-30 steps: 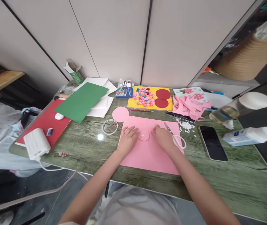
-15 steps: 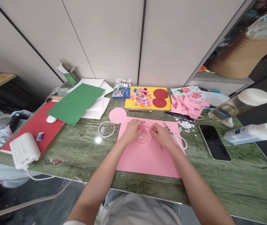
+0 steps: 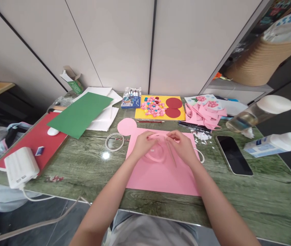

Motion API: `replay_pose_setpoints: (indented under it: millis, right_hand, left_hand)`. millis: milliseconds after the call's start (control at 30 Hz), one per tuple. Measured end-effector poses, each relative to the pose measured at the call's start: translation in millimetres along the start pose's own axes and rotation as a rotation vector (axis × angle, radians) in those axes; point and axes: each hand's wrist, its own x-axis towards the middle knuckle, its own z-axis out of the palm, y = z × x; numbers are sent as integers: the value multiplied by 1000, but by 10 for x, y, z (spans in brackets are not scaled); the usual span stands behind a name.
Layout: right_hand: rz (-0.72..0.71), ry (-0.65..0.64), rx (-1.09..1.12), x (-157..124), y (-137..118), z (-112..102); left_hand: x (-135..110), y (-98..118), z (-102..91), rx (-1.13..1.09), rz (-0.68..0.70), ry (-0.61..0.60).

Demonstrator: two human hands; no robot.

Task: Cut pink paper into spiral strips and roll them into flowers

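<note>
The left hand (image 3: pixel 142 145) and right hand (image 3: pixel 184 147) each close their grip on a pink strip (image 3: pixel 158 158), pinching its ends. The strip stretches between the fingers and curls in a loop just above the pink sheet (image 3: pixel 160 179) on the counter (image 3: pixel 89 164). A tape ring (image 3: pixel 114 141) lies just left of the sheet and a phone (image 3: pixel 233 155) to its right. A yellow card (image 3: pixel 160 118) and green paper (image 3: pixel 81 112) lie farther back.

A craft desk: coloured paper sheets (image 3: pixel 80 114), marker set (image 3: pixel 131 99), scissors (image 3: pixel 199 153), plain cabinet panels (image 3: pixel 114 44)
</note>
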Motion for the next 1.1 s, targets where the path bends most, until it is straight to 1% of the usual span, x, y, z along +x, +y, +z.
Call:
replay_pose_setpoints:
  millis: [67, 233, 333, 500, 600, 733, 833, 967, 1033, 1100]
  right_hand:
    - [-4, -3, 9, -6, -8, -14]
    - [-24, -39, 32, -38, -83, 23]
    - [-24, -42, 46, -48, -104, 66]
    - [0, 18, 68, -31, -81, 69]
    - [4, 29, 78, -25, -78, 55]
    - [-8, -5, 76, -43, -110, 66]
    - [-13, -18, 46, -59, -138, 67]
    - [1, 0, -46, -60, -114, 59]
    - [8, -45, -104, -61, -76, 89]
    - [-1, -126, -159, -73, -46, 155]
  left_hand:
    - [-5, 22, -8, -37, -7, -8]
    - [-28, 60, 16, -116, -19, -88]
    - [-42, 57, 44, -137, -41, -66]
    - [-38, 87, 40, -182, -92, -10]
    - [-44, 138, 28, -212, -103, -23]
    - [-72, 177, 36, -223, -99, -71]
    - [-82, 177, 40, -210, -102, -70]
    - [-60, 145, 17, -186, -129, -15]
    - [-37, 95, 1, -175, -155, 16]
    - [-9, 17, -8, -170, -194, 23]
